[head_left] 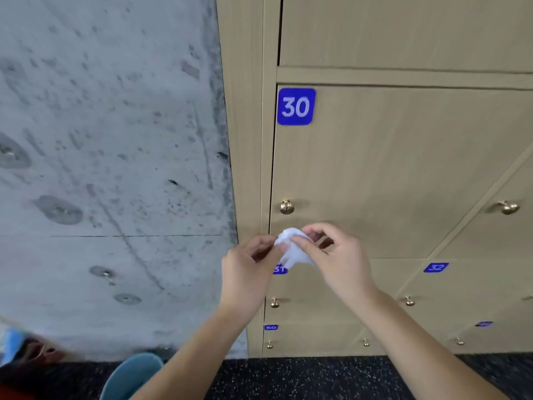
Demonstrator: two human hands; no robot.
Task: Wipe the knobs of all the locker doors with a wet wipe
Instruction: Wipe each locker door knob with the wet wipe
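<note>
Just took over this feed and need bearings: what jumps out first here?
Centre frame, the left hand and right hand pinch a crumpled white wet wipe between them. Just above it sits the brass knob of the locker door with the blue 30 label. Stained concrete wall fills the left.

The wall fills the left half of the frame, and the lockers fill the right half. Door 30 is in the centre right, its knob near its lower left corner. Just below this knob, both hands hold the wet wipe between them: left hand on its left, right hand on its right. A bucket stands at the bottom left on the floor.
</note>
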